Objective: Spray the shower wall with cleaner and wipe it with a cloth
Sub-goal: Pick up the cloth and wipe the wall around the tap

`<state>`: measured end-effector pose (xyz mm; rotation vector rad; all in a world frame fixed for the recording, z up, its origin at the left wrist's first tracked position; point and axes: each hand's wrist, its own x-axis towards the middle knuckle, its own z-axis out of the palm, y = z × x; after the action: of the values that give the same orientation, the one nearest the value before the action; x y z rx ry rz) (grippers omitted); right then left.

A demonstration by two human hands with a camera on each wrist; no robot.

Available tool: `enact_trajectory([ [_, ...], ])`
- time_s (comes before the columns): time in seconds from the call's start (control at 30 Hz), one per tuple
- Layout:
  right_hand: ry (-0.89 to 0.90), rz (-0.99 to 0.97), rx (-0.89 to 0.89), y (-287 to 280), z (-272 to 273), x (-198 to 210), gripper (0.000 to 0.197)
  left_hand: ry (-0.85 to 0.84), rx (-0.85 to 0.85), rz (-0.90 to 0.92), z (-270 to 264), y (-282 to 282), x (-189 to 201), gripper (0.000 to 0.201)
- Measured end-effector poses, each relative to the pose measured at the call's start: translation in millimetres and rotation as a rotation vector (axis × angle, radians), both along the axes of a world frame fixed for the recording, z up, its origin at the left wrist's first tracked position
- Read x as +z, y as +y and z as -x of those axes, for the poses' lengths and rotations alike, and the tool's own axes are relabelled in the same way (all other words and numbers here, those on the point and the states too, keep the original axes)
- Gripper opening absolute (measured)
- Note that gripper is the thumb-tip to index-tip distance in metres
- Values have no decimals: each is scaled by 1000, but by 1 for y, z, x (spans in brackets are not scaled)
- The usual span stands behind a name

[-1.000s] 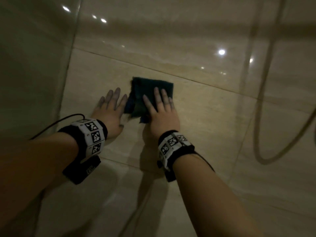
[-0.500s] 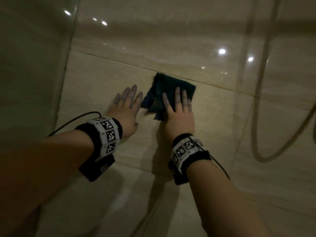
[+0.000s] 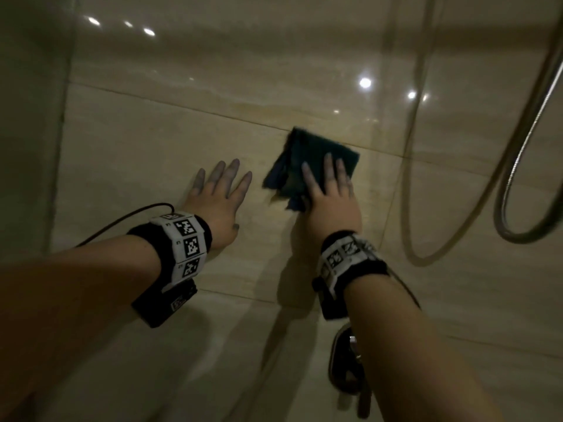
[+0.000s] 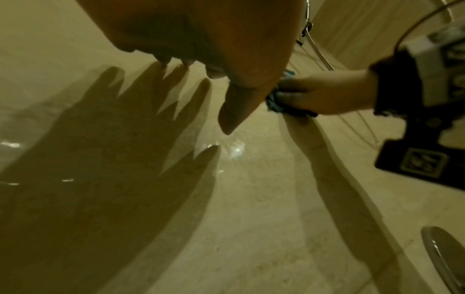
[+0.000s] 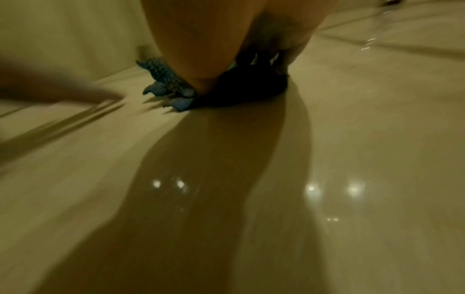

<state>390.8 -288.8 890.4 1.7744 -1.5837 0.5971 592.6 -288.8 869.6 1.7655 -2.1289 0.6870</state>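
A dark blue-green cloth [image 3: 304, 153] lies folded against the glossy beige tiled shower wall [image 3: 182, 141]. My right hand [image 3: 330, 190] presses it flat to the tile with straight fingers; the cloth [image 5: 166, 83] bunches out beside the thumb in the right wrist view, and it [image 4: 275, 103] shows under that hand in the left wrist view. My left hand [image 3: 219, 196] rests open and flat on the wall just left of the cloth, holding nothing; its fingers [image 4: 234, 111] touch the tile. No spray bottle is in view.
A metal shower hose [image 3: 515, 166] loops down the wall at the right. A chrome shower fitting [image 3: 347, 367] sticks out of the wall below my right forearm. A glass panel [image 3: 30, 117] stands at the left edge.
My right hand has slid the cloth to the right and slightly up across the tile. The left hand has followed rightward along the wall, and a gap has opened between it and the cloth.
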Motion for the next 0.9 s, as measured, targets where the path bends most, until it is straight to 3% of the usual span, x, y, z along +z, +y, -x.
enact_trajectory([
  [0.17, -119, 4, -10, 6, 17, 23, 56, -30, -8, -11, 16, 1, -9, 89],
  [0.33, -141, 79, 11, 4, 26, -14, 57, -58, -14, -17, 28, 4, -18, 88],
  [0.53, -106, -51, -40, 7, 43, -50, 59, -85, 2, -27, 32, 5, -26, 87],
  [0.9, -177, 105, -35, 1, 59, -1, 58, -73, -54, 30, 53, 4, -10, 87],
])
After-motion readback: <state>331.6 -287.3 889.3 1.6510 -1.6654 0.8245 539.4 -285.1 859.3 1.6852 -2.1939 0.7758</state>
